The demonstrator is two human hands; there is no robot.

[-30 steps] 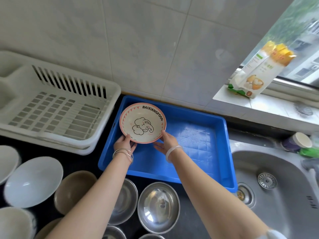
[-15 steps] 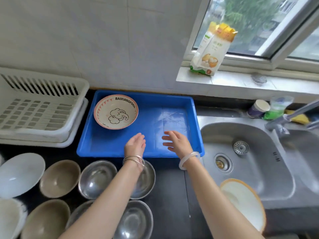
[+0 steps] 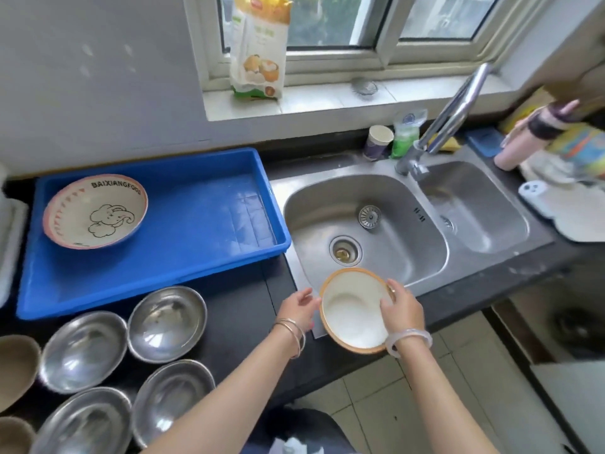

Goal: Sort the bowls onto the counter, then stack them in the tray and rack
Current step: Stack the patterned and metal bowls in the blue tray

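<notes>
A white bowl with an orange rim (image 3: 351,311) sits at the near edge of the sink, on the counter corner. My right hand (image 3: 401,308) grips its right rim, thumb inside. My left hand (image 3: 299,310) is at its left rim, fingers spread, touching or nearly touching. An elephant-print bowl (image 3: 95,211) lies in the left part of the blue tray (image 3: 203,257). Several steel bowls (image 3: 167,322) stand on the dark counter in front of the tray, with brown bowls (image 3: 16,368) at the far left.
The double steel sink (image 3: 393,244) with a tap (image 3: 451,116) is right of the tray. A white rack edge (image 3: 8,237) shows at far left. Cups, a bottle and a food bag stand behind the sink and on the sill. Tiled floor lies below the counter edge.
Both hands left the elephant-print bowl in the tray and moved right to the orange-rimmed bowl at the sink's near edge. The view swung right.
</notes>
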